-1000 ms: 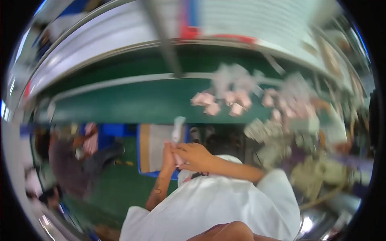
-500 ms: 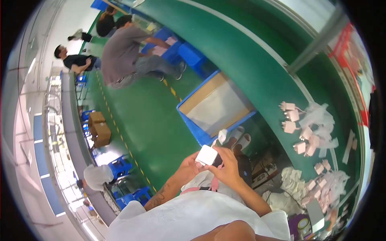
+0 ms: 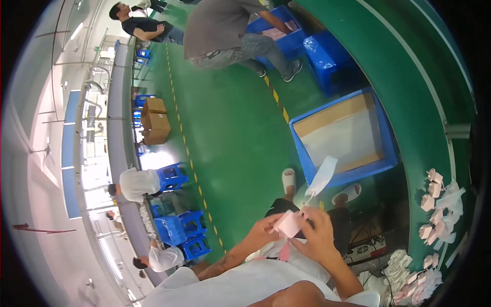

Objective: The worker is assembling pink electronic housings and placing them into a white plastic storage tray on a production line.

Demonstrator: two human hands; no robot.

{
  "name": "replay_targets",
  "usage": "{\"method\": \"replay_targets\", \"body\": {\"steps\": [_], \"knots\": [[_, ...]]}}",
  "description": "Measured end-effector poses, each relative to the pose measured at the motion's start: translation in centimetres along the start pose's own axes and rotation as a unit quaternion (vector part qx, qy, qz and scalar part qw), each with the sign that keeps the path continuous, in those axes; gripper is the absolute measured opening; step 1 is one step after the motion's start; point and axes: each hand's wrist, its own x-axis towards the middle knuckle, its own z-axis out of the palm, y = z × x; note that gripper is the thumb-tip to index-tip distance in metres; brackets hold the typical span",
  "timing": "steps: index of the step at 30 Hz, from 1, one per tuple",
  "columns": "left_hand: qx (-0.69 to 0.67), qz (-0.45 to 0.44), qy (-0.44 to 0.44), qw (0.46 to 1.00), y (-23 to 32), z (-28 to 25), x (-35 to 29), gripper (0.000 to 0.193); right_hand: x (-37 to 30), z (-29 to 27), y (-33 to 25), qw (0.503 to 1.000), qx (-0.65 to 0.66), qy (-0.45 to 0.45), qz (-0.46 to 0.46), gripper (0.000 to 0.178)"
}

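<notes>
A pale pink power adapter (image 3: 288,224) is held up in front of my lap, between both hands. My left hand (image 3: 264,231) has its fingers closed on the adapter's left side. My right hand (image 3: 318,234) pinches at its right edge, where the fingers hide part of it. A whitish translucent strip (image 3: 322,176), perhaps plastic film, extends up from beside my right fingers. A pink strap (image 3: 284,250) hangs just below the adapter, against my white garment.
More pink adapters (image 3: 433,204) with clear plastic film (image 3: 454,207) lie on the green bench (image 3: 409,66) at right. A blue bin (image 3: 341,180) lined with cardboard is on the floor ahead. A person in grey (image 3: 217,33) bends over another blue bin (image 3: 281,43).
My view has swung right, so the surroundings shift. The adapter has turned in my hands and now shows a pink face. The translucent strip now stretches farther out from my right hand.
</notes>
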Motion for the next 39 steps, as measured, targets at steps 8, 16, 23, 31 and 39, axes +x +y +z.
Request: {"method": "replay_targets", "body": {"steps": [8,16,23,31,39], "knots": [[0.125,0.024,-0.106,0.986,3.6,-20.6,-1.8,0.064,6.8,18.1,-5.9,0.963,-0.106,-0.171,-0.177,0.056],[0.085,0.060,-0.111,0.988,10.1,-36.3,-5.2,0.059,18.2,27.9,-16.4,0.946,-0.083,-0.240,-0.202,0.063],[0.173,0.097,-0.096,0.975,13.5,-39.8,-3.1,0.056,21.4,31.1,-16.9,0.926,-0.164,-0.273,-0.201,0.062],[0.213,0.115,-0.111,0.964,17.8,-41.6,1.3,0.053,26.1,30.7,-15.7,0.949,-0.134,-0.229,-0.173,0.066],[0.083,-0.009,-0.165,0.983,27.2,-39.8,4.9,0.053,33.7,25.9,-13.6,0.971,-0.002,-0.204,-0.122,0.062]]}}
